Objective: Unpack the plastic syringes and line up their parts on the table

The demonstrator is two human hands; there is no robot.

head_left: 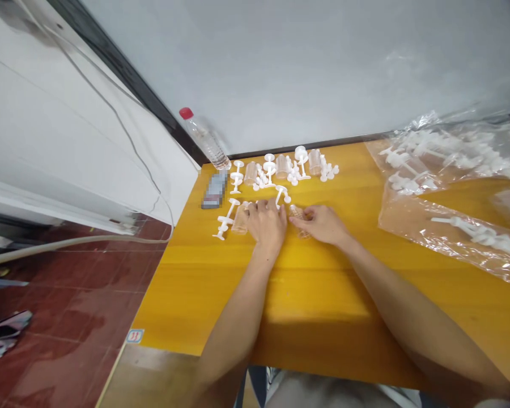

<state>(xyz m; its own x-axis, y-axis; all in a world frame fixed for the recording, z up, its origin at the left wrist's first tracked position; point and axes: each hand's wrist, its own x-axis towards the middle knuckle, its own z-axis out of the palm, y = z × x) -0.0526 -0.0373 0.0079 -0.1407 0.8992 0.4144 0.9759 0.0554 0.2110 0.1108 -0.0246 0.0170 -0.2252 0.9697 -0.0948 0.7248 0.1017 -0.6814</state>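
Observation:
My right hand (326,224) grips a clear ribbed plastic cup (298,220) lying on its side, thumb and fingers at its near end. My left hand (266,224) is palm down on the table, fingers spread forward and thumb apart. Its fingertips cover part of a group of small white pieces, so what they touch is hidden. Just left of it lie another clear cup (239,220) and a white plastic pump-like part (225,220) with discs on a stem. Between and beyond my hands is a further white stemmed part (282,195).
Behind stands a row of clear cups (250,173), white stemmed parts (270,170) and small white knobs (329,171). A red-capped water bottle (208,144) leans at the back left, near a blurred packet (215,189). Plastic bags (446,226) of white parts cover the right side.

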